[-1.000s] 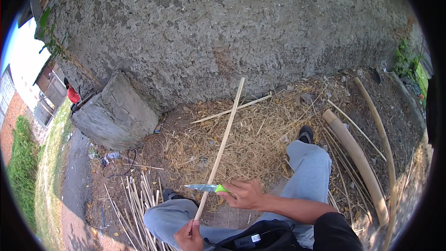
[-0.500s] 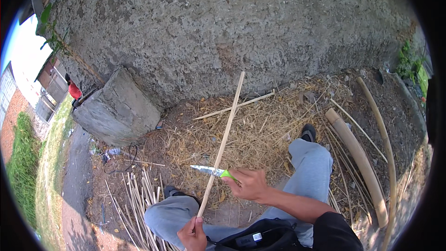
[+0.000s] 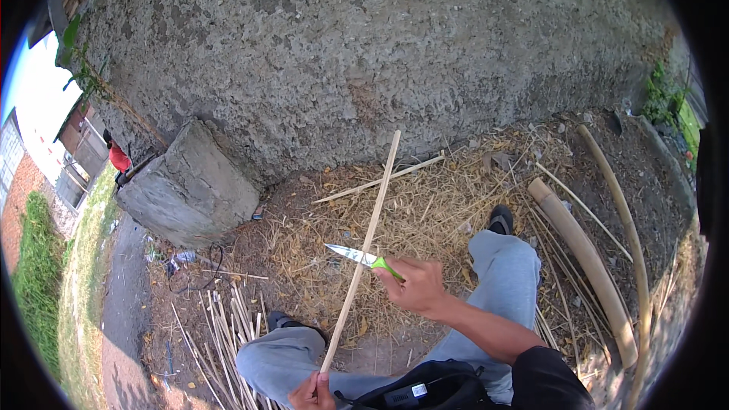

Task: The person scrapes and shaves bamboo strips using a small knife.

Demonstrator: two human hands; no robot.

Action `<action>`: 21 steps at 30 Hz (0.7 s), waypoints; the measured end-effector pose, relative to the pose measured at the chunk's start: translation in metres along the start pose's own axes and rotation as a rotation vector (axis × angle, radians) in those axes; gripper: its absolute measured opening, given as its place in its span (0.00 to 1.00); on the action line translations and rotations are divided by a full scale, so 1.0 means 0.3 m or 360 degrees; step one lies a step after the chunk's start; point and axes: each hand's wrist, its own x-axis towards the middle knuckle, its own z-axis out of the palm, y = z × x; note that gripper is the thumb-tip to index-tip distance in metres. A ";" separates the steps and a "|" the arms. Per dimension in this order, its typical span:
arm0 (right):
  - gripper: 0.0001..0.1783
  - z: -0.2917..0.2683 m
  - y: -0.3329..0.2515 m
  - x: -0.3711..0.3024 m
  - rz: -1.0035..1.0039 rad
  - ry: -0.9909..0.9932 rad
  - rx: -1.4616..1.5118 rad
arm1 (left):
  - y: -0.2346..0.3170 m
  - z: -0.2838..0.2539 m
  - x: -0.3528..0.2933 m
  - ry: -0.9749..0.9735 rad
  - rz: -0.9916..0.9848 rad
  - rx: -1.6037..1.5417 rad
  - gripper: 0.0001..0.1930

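One pale wooden strip (image 3: 352,288), slanting upward from the left hand (image 3: 313,392), which grips its lower end. One green-handled knife (image 3: 357,255) (blade lying across the strip), clasped by the right hand (image 3: 416,286), right of the strip. Thin sticks (image 3: 220,323) lie left of the strip.

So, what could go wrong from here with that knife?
The knife in the right hand could slip along the pale strip its blade crosses, toward the bare left hand gripping the lower end. The strip might also twist, being gripped only near that end. And a stray stroke could perhaps catch the left leg close beside it.
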 end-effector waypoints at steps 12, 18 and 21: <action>0.12 -0.020 0.086 0.073 0.0152 0.0033 -0.0055 | -0.118 -0.044 -0.077 0.0017 0.0151 0.0189 0.12; 0.13 0.006 0.102 0.076 0.0140 0.0151 -0.0080 | -0.113 -0.064 -0.089 0.0055 0.0205 0.0212 0.11; 0.14 -0.003 0.092 0.053 0.0102 0.0051 -0.0003 | -0.125 -0.097 -0.125 -0.0009 0.0040 0.0216 0.10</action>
